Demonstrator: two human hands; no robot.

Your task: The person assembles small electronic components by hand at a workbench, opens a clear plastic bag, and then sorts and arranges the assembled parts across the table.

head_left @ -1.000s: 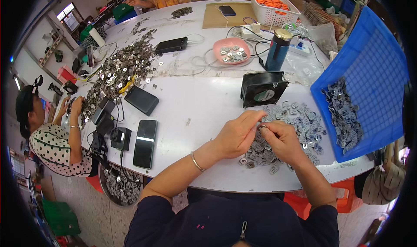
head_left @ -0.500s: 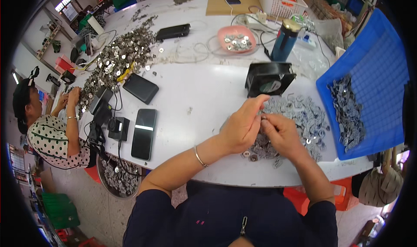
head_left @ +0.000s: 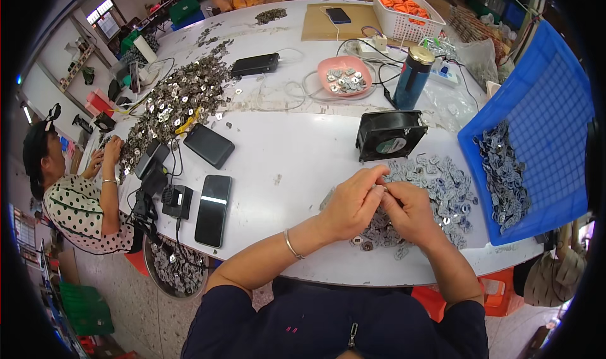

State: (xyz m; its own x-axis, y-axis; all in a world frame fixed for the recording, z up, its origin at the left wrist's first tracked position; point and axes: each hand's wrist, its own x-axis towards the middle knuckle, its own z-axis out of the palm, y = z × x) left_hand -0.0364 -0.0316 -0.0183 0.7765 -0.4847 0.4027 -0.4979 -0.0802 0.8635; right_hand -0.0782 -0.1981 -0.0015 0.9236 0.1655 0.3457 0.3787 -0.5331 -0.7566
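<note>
- A big white round table fills the view, in a cluttered workshop with shelves and green crates at the left edge
- A blue plastic crate stands tilted at the table's right side, with grey metal parts lying in its lower part
- A wide heap of silvery metal pieces spreads over the table's far left, where another person in a dotted top sits with hands at its edge
- A pile of small grey metal parts lies on the table near the front edge, under and just right of the two hands, between them and the crate
- The left hand and the right hand are pressed together over the pile's left part, fingertips meeting on one small part; which hand actually grips it cannot be told
- Both forearms come up from the lower edge and converge; a thin bangle sits on the left wrist
- A black square fan stands just beyond the hands
- Two dark phones lie to the left of the hands, well apart from them
- A dark blue bottle and a pink bowl of parts stand farther back
</note>
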